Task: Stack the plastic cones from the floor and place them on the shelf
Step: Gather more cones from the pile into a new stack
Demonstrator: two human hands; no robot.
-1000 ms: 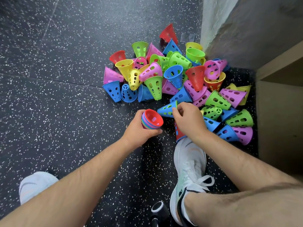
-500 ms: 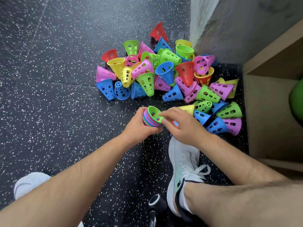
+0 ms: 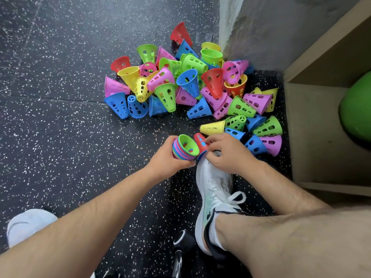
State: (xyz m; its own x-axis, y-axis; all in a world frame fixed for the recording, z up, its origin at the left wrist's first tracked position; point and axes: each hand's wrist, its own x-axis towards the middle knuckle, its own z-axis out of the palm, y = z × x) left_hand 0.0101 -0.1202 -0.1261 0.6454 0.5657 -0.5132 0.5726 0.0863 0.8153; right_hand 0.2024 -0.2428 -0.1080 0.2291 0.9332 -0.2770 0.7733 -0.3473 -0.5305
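A heap of perforated plastic cones (image 3: pixel 192 85) in red, blue, green, yellow and pink lies on the speckled black floor. My left hand (image 3: pixel 166 165) grips a stack of nested cones (image 3: pixel 184 147) whose innermost cone is green. Just to its right, my right hand (image 3: pixel 226 153) pinches a red cone (image 3: pixel 200 140) with a blue one nested inside it, held over the toe of my shoe. A yellow cone (image 3: pixel 212 127) lies on its side just beyond my right hand.
A wooden shelf unit (image 3: pixel 313 137) stands at the right, with a green ball (image 3: pixel 357 109) inside it. A grey wall corner (image 3: pixel 230 23) rises behind the heap. My white shoes (image 3: pixel 214 193) are on the floor. A black object (image 3: pixel 180 245) sits near the bottom edge.
A green cone went into the stack, which earlier showed a red inside. My right hand left the blue-green cone, moved back toward my shoe and picked up the red cone.
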